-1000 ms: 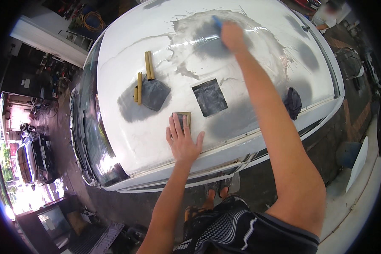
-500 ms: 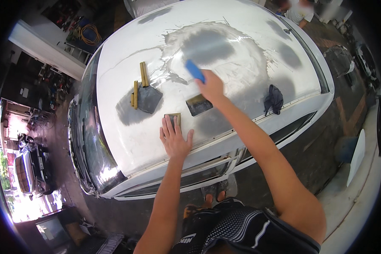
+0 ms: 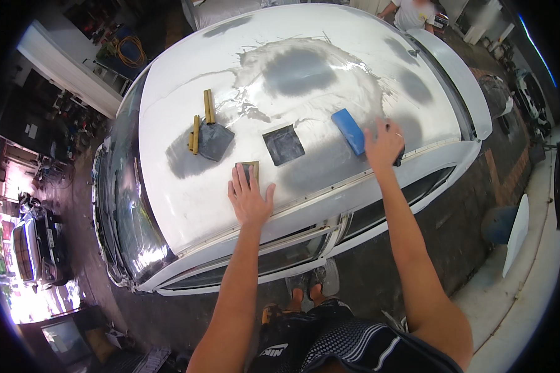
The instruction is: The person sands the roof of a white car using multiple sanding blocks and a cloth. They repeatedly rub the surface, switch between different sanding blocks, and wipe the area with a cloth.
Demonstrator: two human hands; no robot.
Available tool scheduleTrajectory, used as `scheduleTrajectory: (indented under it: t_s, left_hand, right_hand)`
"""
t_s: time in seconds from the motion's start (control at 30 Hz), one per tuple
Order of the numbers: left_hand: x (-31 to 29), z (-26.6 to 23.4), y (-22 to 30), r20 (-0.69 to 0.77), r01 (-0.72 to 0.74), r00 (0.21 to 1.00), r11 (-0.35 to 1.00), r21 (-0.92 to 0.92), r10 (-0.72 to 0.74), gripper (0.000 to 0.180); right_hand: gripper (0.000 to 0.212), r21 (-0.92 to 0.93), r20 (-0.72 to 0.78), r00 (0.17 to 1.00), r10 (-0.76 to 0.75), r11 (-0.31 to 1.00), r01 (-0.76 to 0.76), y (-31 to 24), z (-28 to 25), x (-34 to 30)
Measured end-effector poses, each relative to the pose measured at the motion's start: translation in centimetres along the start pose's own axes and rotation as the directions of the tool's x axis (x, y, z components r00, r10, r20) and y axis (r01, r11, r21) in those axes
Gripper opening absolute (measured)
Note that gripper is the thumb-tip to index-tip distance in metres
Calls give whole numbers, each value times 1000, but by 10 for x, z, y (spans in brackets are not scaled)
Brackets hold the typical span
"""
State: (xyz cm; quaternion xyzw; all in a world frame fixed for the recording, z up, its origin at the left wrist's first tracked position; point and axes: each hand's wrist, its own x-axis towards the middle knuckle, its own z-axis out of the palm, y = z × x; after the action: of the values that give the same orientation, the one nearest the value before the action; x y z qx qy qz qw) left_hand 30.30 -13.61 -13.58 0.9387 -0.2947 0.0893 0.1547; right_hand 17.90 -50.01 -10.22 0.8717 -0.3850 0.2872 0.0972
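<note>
Far left, a dark parked vehicle (image 3: 34,245) stands beyond the white car roof (image 3: 171,115), which bears grey patches; tan rolls (image 3: 209,107) lie at the upper and left edges of a dark grey sheet (image 3: 216,142); to their right, your left hand (image 3: 251,200) lies palm down, fingers extended and thumb spread, over a small tan-edged dark pad (image 3: 254,170); a black square sheet (image 3: 284,145) lies flat between your hands; the blue block (image 3: 348,130) rests on the roof just beside your right hand (image 3: 386,143), whose fingers are loosely parted, somewhat blurred; contact with the block, cannot tell; a dark cloth (image 3: 399,158) shows partly behind that hand, mostly hidden; upper right, another person (image 3: 412,13) stands beyond the roof.
</note>
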Motion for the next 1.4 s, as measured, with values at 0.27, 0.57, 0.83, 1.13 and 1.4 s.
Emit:
scheduleTrajectory:
  t_s: [0.27, 0.57, 0.83, 1.13, 1.4]
  left_hand:
    - [-3, 19, -4, -127, -9, 992, 998, -58, 2, 52]
    - [-3, 11, -31, -41, 231, 946, 758, -610, -322, 34]
    - [-146, -66, 85, 713, 487, 700, -755, -439, 37, 36]
    - [-231, -122, 214, 684, 852, 508, -420, -312, 523, 39]
    - [-282, -132, 241, 463, 726, 445, -6, -688, 766, 97]
  right_hand:
    - [52, 376, 241, 967, 83, 911, -171, 93, 4, -18]
    - [36, 36, 939, 313, -139, -869, -493, 16, -131, -184]
    - [31, 153, 941, 282, -186, -510, -846, 57, -235, -325]
    - [39, 364, 915, 401, 39, -509, -780, 52, -347, -305]
    - [31, 315, 898, 437, 59, -780, -541, 107, -362, -360]
